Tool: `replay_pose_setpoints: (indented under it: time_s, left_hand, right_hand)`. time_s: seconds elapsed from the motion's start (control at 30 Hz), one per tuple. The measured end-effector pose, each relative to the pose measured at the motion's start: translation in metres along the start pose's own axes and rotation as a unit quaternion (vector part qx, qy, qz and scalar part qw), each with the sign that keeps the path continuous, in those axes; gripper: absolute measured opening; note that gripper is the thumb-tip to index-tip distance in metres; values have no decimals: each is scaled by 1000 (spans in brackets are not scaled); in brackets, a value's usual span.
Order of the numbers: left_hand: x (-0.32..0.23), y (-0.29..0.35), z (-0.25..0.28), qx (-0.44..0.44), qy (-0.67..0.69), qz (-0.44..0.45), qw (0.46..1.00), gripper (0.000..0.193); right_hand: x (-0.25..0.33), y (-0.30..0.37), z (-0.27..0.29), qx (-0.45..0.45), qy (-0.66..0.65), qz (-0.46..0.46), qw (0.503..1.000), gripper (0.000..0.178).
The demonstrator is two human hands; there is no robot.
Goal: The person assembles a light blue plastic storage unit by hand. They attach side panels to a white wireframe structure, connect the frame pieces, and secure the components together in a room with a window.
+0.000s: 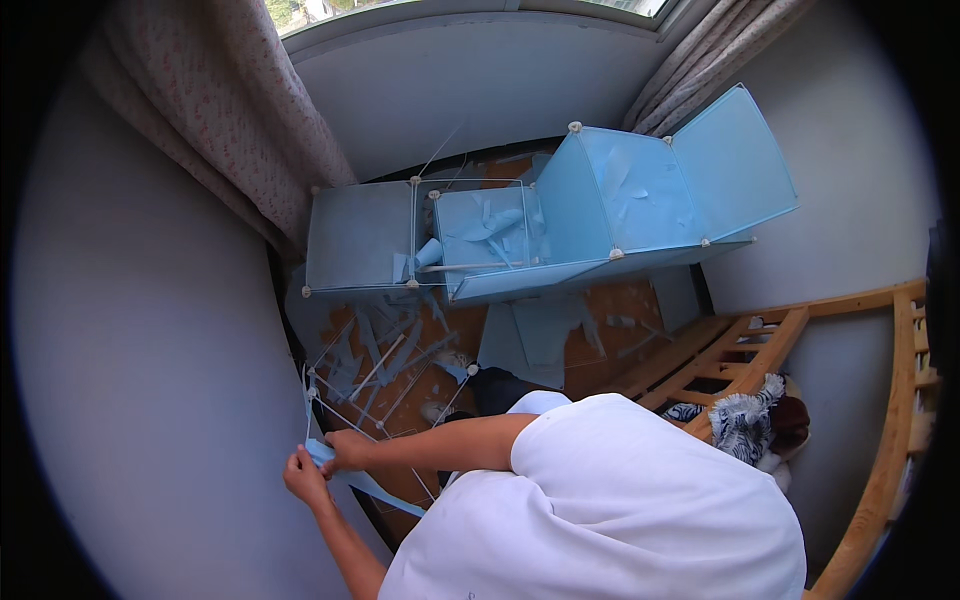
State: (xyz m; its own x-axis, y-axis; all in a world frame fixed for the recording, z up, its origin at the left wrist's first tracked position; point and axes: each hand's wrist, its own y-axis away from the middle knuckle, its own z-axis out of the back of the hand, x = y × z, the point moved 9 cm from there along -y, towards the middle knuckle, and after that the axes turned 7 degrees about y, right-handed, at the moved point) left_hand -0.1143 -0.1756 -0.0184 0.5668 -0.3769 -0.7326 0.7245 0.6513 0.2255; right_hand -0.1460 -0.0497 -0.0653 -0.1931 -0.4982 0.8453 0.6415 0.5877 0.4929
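Wooden floor [610,310] strewn with blue strips; both hands [345,450], each grip pinching a blue strip [375,487], beside grey wall [150,350].

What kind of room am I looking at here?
Probably a bedroom at home: floral curtains hang by a window, a wooden bed-frame ladder stands at the right, and a blue panel cube cabinet sits on the floor.

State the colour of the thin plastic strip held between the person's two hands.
Light blue. The thin plastic strip shows best in the head view, pinched between both hands near the wall.
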Motion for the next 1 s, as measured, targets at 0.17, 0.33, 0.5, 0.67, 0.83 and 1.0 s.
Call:
replay_pose_setpoints:
  time_s: [0.17,0.33,0.5,0.67,0.83,1.0]
  left_hand:
    - [69,1,-25,95,86,183,975,31]
    - [53,59,-64,109,345,219,906,29]
    - [66,122,-84,179,335,220,899,25]
    - [87,141,-77,96,322,225,914,33]
    - [86,120,-49,-23,312,125,942,34]
    - [92,119,-40,-47,283,135,948,25]
  right_hand:
    - [7,10,24,-35,78,-12,996,50]
    - [1,2,45,-71,52,-36,995,49]
    - [-8,-19,55,-117,16,-58,991,52]
    - [-10,-32,48,-169,-5,-25,985,55]
    - [-9,-21,6,-12,-193,-68,979,45]
    - [-25,-9,-22,63,-143,-107,982,25]
